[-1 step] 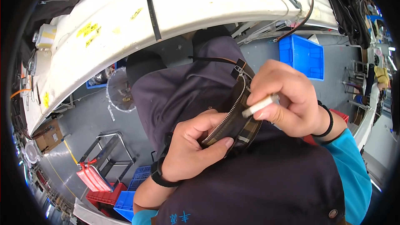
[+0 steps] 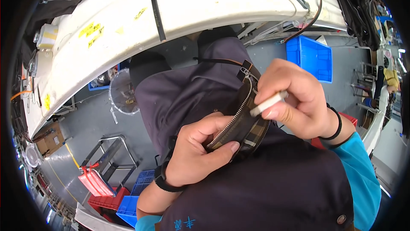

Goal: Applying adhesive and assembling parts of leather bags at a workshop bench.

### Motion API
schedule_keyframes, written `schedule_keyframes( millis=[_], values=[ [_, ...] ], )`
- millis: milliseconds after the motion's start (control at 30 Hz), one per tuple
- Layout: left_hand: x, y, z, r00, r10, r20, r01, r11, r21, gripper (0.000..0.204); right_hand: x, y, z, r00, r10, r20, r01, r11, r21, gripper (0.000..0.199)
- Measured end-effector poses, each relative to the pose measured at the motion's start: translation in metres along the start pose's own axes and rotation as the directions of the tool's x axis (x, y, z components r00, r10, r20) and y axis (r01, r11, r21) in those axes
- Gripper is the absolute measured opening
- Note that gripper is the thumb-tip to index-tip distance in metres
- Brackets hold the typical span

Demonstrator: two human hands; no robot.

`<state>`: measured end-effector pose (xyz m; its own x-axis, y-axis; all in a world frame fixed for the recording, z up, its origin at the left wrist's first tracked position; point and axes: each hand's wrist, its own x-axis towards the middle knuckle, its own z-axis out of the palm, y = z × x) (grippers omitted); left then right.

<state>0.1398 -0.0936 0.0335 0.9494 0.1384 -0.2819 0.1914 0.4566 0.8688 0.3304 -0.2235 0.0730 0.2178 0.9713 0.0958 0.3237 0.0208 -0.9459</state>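
while the dark zippered pouch (image 2: pixel 244 126) is lying over the person's apron (image 2: pixel 282 179), the left hand (image 2: pixel 198 152) is gripping its near end, closing thumb against fingers with the fabric caught between. the thumb is pressing beside the metal zipper (image 2: pixel 235 119) and the fingers are mostly hiding behind the edge, probably because this hold is steadying the soft cloth and spreading the panel flat. the plaid fabric (image 2: pixel 257 133) is showing along the right side.

the right hand (image 2: pixel 294 100) is pinching a small white block (image 2: pixel 269 104), its thumb and bent fingers closing firmly on it, and is seemingly leaving the lower end free so that it is facing the pouch. that end is hanging right over the dark panel; whether it is touching, i cannot tell. the lap is likely serving as a support, since it is keeping the pouch close beneath both hands.

farther off, a black-handled brush (image 2: pixel 156 13) is lying on the white table (image 2: pixel 192 6), its handle end pointing toward the person, perhaps for easy reaching.
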Motion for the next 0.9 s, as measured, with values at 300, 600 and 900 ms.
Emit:
schedule_keyframes(
  millis=[300,600,900],
  values=[
    [0.001,0.0,-0.004,0.998,0.033,0.059,-0.028,0.996,-0.08,0.034,0.007,0.009,-0.003,0.951,0.299,-0.078,-0.215,0.821,0.529,0.023],
    [0.001,0.001,0.004,0.993,-0.083,-0.079,0.065,0.974,-0.216,0.021,0.032,0.03,-0.016,0.918,0.337,-0.207,-0.219,0.869,0.444,0.031],
    [-0.002,0.003,0.002,0.999,0.032,-0.024,-0.039,0.921,-0.387,0.031,0.104,0.067,-0.074,0.885,0.04,-0.464,-0.315,0.786,-0.533,0.026]
  ],
)
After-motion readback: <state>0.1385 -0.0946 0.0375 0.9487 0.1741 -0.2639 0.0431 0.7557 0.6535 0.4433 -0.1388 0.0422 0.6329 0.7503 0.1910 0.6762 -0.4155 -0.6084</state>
